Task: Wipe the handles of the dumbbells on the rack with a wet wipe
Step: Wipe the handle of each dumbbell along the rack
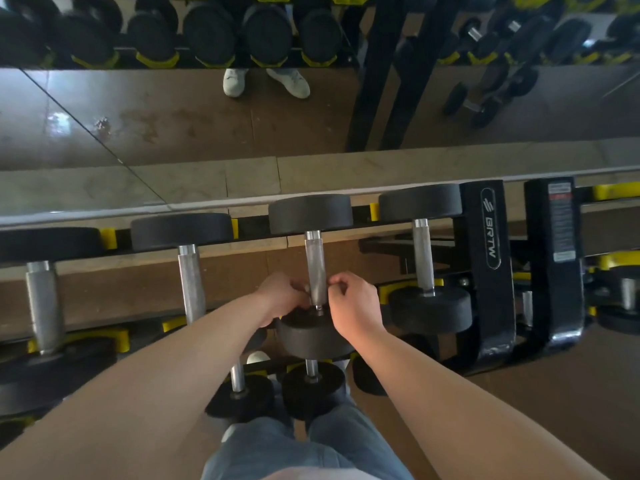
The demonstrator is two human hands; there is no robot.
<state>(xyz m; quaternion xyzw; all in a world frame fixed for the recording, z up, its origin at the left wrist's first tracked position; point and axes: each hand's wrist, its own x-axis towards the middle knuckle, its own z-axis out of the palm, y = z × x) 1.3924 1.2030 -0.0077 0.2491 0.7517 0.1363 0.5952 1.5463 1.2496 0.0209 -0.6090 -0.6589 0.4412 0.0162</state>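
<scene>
Dumbbells sit in a row on the rack, and you are working on the handle of the one straight ahead, on the top tier. Your left hand and right hand close in on its near end from either side, fingers curled and pinching at the metal just above the near head. No wipe shows between your fingers, so I cannot tell whether you hold one.

As for progress, you look to be on one handle among several. None shows a wet sheen, so which are already wiped cannot be judged. The other handles on either side wait, and so, I judge, does the lower tier by your knees.

Each handle is a straight steel bar with a dull grey knurled grip and smooth, brighter collars at both ends. That rough knurling would likely snag a thin wipe. The heads are thick, round, matte black discs resting in yellow cradles. The rack's frame is glossy black metal, and a mirror stands behind it.
</scene>
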